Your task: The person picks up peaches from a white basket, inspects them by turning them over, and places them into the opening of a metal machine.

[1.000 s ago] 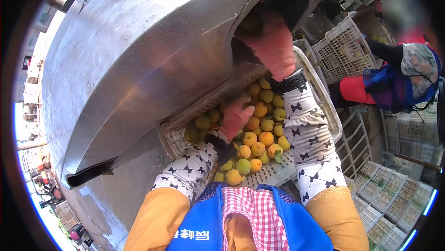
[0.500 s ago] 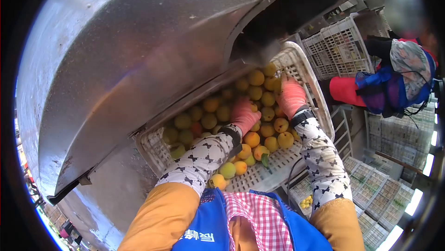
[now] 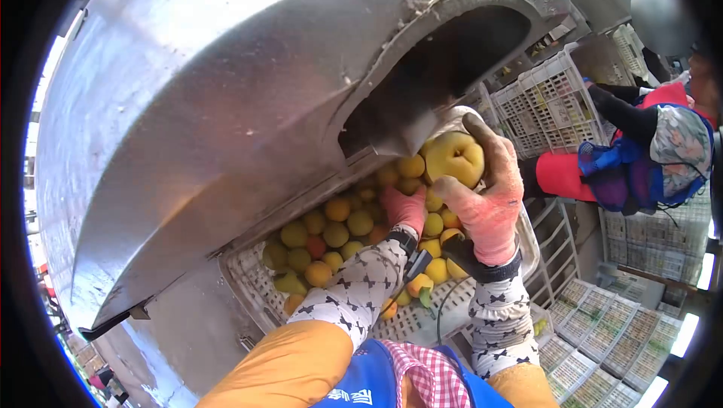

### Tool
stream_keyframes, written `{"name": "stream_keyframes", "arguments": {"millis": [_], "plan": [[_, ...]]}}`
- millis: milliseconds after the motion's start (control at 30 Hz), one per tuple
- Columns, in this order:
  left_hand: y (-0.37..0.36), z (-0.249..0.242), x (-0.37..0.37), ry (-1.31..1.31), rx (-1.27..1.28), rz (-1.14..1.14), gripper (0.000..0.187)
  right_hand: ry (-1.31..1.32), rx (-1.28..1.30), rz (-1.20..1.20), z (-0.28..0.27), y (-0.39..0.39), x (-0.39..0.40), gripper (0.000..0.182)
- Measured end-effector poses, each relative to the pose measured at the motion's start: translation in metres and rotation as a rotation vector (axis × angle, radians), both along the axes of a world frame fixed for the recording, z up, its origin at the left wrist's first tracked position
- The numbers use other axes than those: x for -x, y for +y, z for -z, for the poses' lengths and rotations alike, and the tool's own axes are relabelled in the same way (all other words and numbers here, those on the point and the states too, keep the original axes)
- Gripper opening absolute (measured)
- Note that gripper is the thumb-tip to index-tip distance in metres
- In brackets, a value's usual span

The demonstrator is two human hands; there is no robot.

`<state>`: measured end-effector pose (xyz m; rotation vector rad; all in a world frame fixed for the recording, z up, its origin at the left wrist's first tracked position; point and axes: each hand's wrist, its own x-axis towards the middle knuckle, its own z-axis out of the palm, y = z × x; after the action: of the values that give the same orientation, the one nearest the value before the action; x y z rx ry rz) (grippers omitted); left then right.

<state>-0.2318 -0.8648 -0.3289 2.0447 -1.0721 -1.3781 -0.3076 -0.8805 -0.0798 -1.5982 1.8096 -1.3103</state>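
My right hand [image 3: 488, 208], in a pink glove with soiled fingertips, is raised over the crate. Its thumb and fingers are wrapped round a large yellow peach [image 3: 456, 158], whose stem hollow shows. Lower down, my left hand [image 3: 404, 208], also pink-gloved, reaches in among the peaches [image 3: 337, 209]; its fingertips are hidden there, so any grip is not visible. These fruits are yellow, green and orange, and they lie in a white slotted plastic crate [image 3: 467, 304]. Near the crate's front side, a green leaf [image 3: 425, 297] sits by one peach.
A big curved metal housing [image 3: 226, 107] with a dark opening [image 3: 437, 62] overhangs the crate's far side. Another white crate [image 3: 544, 99] stands beyond on the right, near a person in a blue vest [image 3: 640, 159]. Stacked crates [image 3: 614, 333] fill the lower right.
My right hand has come up out of the crate towards the camera with a peach in it. My left hand has shifted slightly right and farther away among the fruit.
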Motion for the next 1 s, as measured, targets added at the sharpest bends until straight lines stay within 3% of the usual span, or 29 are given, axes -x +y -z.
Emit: {"name": "stream_keyframes", "arguments": {"millis": [67, 133, 267, 333, 467, 567, 600, 633, 667, 700, 733, 767, 800, 833, 867, 900, 933, 1000], "plan": [[-0.001, 0.015, 0.002, 0.024, 0.121, -0.065, 0.075, 0.343, 0.051, 0.216, -0.019, -0.024, -0.036, 0.084], [-0.007, -0.008, -0.003, 0.082, -0.1, -0.045, 0.073, 0.344, 0.047, 0.17, -0.016, -0.035, -0.053, 0.084], [-0.008, 0.004, -0.004, 0.076, -0.082, -0.064, 0.072, 0.226, 0.117, 0.077, -0.011, -0.03, -0.058, 0.08], [-0.007, 0.01, -0.004, 0.084, -0.076, -0.068, 0.071, 0.185, 0.034, 0.087, -0.015, -0.022, -0.063, 0.08], [-0.009, 0.02, -0.002, 0.118, -0.066, -0.067, 0.07, 0.246, -0.103, 0.281, -0.014, -0.028, -0.078, 0.079], [-0.011, 0.028, -0.004, 0.153, -0.072, -0.037, 0.069, 0.349, 0.119, 0.34, 0.003, -0.06, -0.08, 0.069], [-0.008, 0.036, -0.005, 0.183, -0.065, -0.023, 0.068, 0.234, 0.116, 0.285, -0.008, -0.079, -0.082, 0.075], [-0.001, 0.057, -0.006, 0.229, -0.05, -0.011, 0.068, 0.346, 0.086, 0.308, -0.004, -0.092, -0.077, 0.072], [0.005, 0.082, -0.012, 0.396, 0.013, -0.04, 0.068, 0.457, 0.043, 0.33, 0.003, -0.093, -0.074, 0.068], [0.011, 0.138, -0.014, 0.81, 0.12, -0.154, 0.067, 0.463, 0.021, 0.334, -0.005, -0.082, -0.065, 0.068], [0.021, 0.23, -0.015, 1.362, 0.115, -0.266, 0.067, 0.088, 0.098, 0.191, -0.021, -0.07, -0.048, 0.059], [0.008, 0.122, -0.043, 0.945, -0.093, -0.108, 0.06, -0.289, 0.181, 0.049, -0.031, -0.058, -0.033, 0.051], [-0.009, -0.009, -0.074, 0.594, -0.329, 0.102, 0.054, -0.226, 0.126, 0.186, -0.029, -0.046, -0.022, 0.04], [-0.011, -0.033, -0.087, 0.596, -0.328, 0.095, 0.054, -0.479, 0.122, 0.187, 0.001, -0.038, -0.003, 0.043], [-0.007, -0.049, -0.101, 0.694, -0.21, 0.129, 0.044, -0.145, 0.063, 0.246, 0.043, -0.032, 0.017, 0.035], [-0.002, -0.054, -0.114, 0.785, -0.09, 0.173, 0.037, -0.01, -0.126, 0.239, 0.07, -0.023, 0.02, 0.033], [0.0, -0.053, -0.127, 0.776, -0.087, 0.175, 0.037, 0.289, -0.376, 0.16, 0.091, -0.019, 0.019, 0.043], [0.004, -0.052, -0.151, 1.208, -0.531, -0.104, 0.042, 0.508, -0.611, 0.015, 0.156, -0.028, 0.003, 0.052]]}}
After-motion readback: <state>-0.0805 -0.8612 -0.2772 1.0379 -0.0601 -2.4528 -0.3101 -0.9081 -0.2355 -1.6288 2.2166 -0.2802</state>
